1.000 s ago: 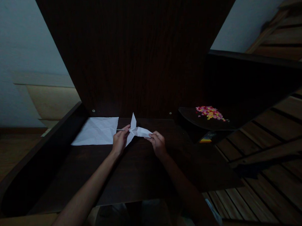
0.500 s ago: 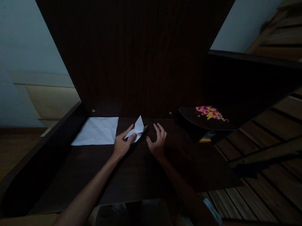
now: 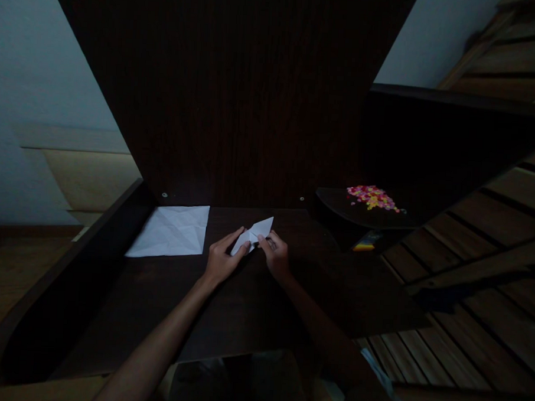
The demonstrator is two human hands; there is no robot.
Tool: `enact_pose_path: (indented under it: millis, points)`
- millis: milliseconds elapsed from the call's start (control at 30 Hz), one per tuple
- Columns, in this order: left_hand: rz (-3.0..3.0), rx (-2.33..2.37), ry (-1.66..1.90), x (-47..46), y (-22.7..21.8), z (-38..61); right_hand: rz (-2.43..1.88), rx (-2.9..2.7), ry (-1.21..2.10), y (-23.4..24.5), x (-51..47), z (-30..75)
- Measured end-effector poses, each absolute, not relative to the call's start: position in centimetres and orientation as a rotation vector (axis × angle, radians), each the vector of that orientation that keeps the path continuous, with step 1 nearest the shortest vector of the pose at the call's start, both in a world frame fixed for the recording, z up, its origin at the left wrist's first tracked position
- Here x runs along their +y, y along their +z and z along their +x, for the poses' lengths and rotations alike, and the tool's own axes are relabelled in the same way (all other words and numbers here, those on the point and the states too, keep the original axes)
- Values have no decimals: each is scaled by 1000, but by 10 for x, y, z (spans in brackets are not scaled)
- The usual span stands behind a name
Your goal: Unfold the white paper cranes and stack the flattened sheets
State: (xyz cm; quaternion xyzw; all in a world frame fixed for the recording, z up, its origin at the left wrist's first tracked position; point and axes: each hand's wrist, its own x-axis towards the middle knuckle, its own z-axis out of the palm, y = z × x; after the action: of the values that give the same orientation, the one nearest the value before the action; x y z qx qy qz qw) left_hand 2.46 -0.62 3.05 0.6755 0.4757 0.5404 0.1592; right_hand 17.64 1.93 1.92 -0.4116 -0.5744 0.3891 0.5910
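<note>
Between my two hands is a piece of folded white paper [image 3: 261, 227] with pointed ends, held just above the dark desk. My left hand [image 3: 222, 256] grips its left side, thumb on top and fingers beneath or behind. My right hand [image 3: 277, 257] pinches the right side, its thumb near the middle of the folds. The fingers partly cover the paper's lower part. To the left, a creased white sheet [image 3: 173, 230] lies flat on the desk.
A dark wooden desk [image 3: 227, 317] spreads below, with a tall back panel and a raised left side [image 3: 69, 280]. Small pink, red and yellow pieces [image 3: 371, 197] lie heaped on a rounded shelf [image 3: 338, 205] at right. Under it shows a small item with a yellow edge [image 3: 363, 246].
My right hand, apart from the folded paper before, has closed on its right side. The paper's upright point now leans to the right.
</note>
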Motion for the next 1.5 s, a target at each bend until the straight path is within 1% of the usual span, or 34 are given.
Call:
enact_pose_path:
  millis: [167,567,800,900,1033,1167,1500]
  points:
    - [1811,1384,1539,-3,28,24,-940,-1236,1010,25,16,176]
    - [1322,1273,1492,3,35,23,-819,-1044,1254,11,23,178]
    - [1212,1256,1597,8,29,21,-777,-940,1356,21,19,177]
    - [980,1130,1567,11,28,22,-786,-875,1396,24,19,177]
    - [712,849,1398,10,33,25,-794,-883,1392,24,20,178]
    - [699,780,1303,7,37,25,-769,-885,1377,19,22,178]
    - [794,849,1276,3,34,25,-815,-917,1339,12,28,179]
